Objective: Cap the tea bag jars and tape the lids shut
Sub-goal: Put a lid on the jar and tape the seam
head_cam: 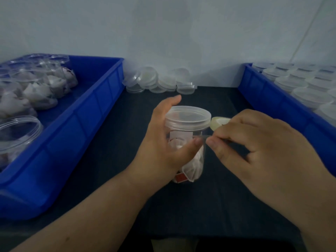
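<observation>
A clear plastic jar [192,160] of white tea bags stands upright mid-table, its translucent lid [189,116] on top. My left hand [163,142] is wrapped round the jar's left side, thumb across its front. My right hand [258,142] holds a small roll of clear tape [219,121] just right of the lid and pinches a strip of tape beside my left thumb, against the jar's wall below the lid.
A blue tray [76,128] on the left holds several uncapped jars of tea bags. A blue tray [269,102] on the right holds several capped jars. Loose lids [156,80] are piled at the back against the wall. The table top is dark.
</observation>
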`<action>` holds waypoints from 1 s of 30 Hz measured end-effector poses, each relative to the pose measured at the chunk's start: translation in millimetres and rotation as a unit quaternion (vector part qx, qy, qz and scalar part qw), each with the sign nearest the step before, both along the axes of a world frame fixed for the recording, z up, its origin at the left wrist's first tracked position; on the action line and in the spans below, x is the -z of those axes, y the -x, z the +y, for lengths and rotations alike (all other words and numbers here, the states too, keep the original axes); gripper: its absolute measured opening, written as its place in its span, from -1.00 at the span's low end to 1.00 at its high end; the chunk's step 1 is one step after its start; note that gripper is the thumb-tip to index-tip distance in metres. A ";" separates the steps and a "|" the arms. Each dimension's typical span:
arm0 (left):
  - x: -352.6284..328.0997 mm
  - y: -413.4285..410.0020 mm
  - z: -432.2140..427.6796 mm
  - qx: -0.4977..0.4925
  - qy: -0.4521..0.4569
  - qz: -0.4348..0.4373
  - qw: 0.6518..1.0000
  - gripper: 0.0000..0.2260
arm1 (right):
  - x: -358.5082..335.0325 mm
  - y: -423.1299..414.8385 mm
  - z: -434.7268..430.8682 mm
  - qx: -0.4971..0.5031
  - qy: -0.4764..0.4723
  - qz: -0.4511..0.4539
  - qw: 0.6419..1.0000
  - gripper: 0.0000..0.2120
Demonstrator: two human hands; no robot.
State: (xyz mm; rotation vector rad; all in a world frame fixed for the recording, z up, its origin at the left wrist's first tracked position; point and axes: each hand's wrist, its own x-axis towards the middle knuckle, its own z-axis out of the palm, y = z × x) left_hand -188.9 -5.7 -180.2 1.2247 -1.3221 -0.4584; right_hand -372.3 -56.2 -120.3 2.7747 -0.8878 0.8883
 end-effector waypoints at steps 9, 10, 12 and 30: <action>-11.1 8.1 17.1 0.010 -0.023 0.057 0.998 -0.38 | -7.4 -1.0 9.1 0.008 -0.012 -0.012 1.000 -0.67; -12.6 9.0 18.5 0.009 -0.021 0.057 0.998 -0.38 | -7.8 -1.1 9.6 0.009 -0.013 -0.010 1.000 -0.67; -15.7 10.9 21.0 0.002 -0.012 0.051 0.999 -0.38 | -8.0 -1.1 10.0 0.010 -0.017 -0.008 1.000 -0.67; -16.1 15.7 27.0 0.015 -0.003 0.099 0.995 -0.64 | -9.1 -4.6 10.7 0.031 -0.086 0.031 0.995 -0.48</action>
